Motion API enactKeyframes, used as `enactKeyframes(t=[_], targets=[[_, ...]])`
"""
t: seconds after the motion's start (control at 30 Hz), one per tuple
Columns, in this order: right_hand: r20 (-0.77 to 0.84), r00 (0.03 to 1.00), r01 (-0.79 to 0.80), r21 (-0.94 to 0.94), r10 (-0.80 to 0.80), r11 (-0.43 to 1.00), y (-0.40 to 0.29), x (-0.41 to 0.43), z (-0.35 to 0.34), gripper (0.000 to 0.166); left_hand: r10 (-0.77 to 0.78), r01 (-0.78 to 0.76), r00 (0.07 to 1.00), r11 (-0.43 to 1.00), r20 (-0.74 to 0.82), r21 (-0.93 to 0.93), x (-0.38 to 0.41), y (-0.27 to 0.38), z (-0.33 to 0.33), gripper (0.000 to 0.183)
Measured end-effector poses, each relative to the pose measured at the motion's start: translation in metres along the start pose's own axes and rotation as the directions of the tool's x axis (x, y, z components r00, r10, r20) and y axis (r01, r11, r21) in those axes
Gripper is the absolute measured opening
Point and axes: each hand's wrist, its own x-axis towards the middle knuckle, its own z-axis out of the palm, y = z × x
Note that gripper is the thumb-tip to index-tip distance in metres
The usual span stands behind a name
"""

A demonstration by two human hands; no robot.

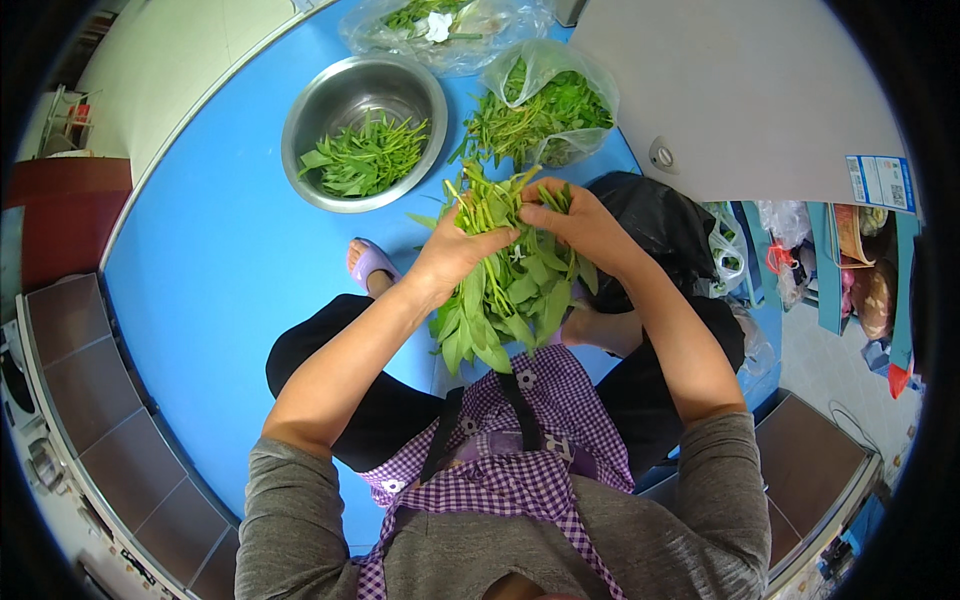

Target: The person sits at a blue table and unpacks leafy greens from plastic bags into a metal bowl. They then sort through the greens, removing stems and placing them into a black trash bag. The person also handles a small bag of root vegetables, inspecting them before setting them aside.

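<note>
A thick bunch of leafy greens, probably water spinach, hangs leaves down above my lap. My left hand grips it around the upper stems, the thumb lying across them. At its right side my right hand pinches a stem or leaf between thumb and fingers. Past the hands on the blue floor is a steel basin with cut greens in it. Right of the basin, an open clear plastic bag holds more loose stems and leaves.
Another clear bag with greens and a crumpled white scrap lies at the far edge. A black plastic bag sits by my right knee. The pale refrigerator door stands at the right, near a teal shelf with bags. Brown-tiled cabinets line the left.
</note>
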Motion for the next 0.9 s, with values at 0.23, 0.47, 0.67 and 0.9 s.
enactKeyframes(t=[0.23,0.47,0.67,0.9], targets=[[0.112,0.994,0.002,-0.106,0.010,0.994,0.002,0.000,-0.009,0.029,-0.116,0.109,0.993,0.979,-0.030,-0.171,-0.001,0.002,-0.008,0.035],[0.113,0.986,-0.117,-0.037,0.120,0.993,-0.001,-0.003,-0.008,0.025,-0.124,0.113,0.992,0.968,-0.034,-0.223,0.001,0.002,-0.012,0.034],[0.187,0.965,-0.224,0.216,0.185,0.950,0.007,0.003,-0.012,0.023,-0.114,0.107,0.993,0.980,-0.034,-0.170,0.002,0.001,-0.013,0.034],[0.220,0.951,-0.272,0.269,0.216,0.924,0.005,0.000,-0.014,0.020,-0.081,0.075,0.995,0.992,-0.050,-0.106,0.003,-0.001,-0.014,0.033]])
